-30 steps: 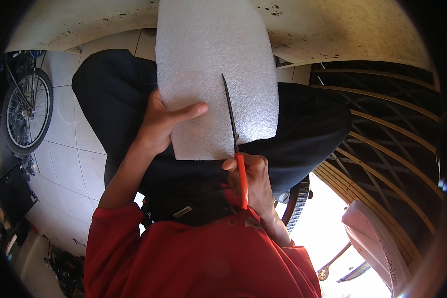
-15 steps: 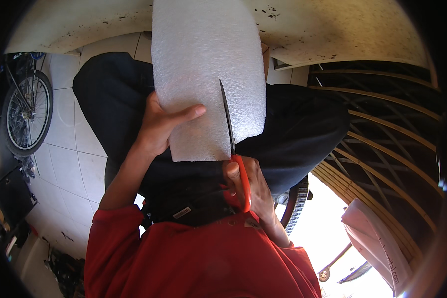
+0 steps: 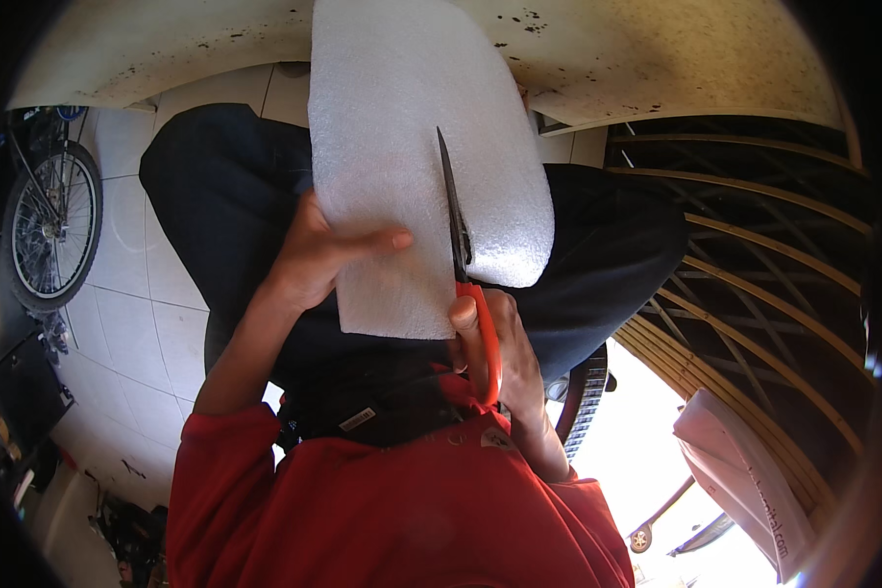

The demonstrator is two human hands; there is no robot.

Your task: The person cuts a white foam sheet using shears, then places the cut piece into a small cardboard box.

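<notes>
A white foam sheet is gripped by the left hand, red-handled scissors are held by the right hand, and the pink bag's contents are hidden.

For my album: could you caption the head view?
Left grip on white foam, right grip on red-handled scissors, one blade over the foam.

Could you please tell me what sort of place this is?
Probably a garage or porch, though I cannot be sure: a bicycle wheel and pale floor tiles show at left, a gate-like lattice at right.
</notes>
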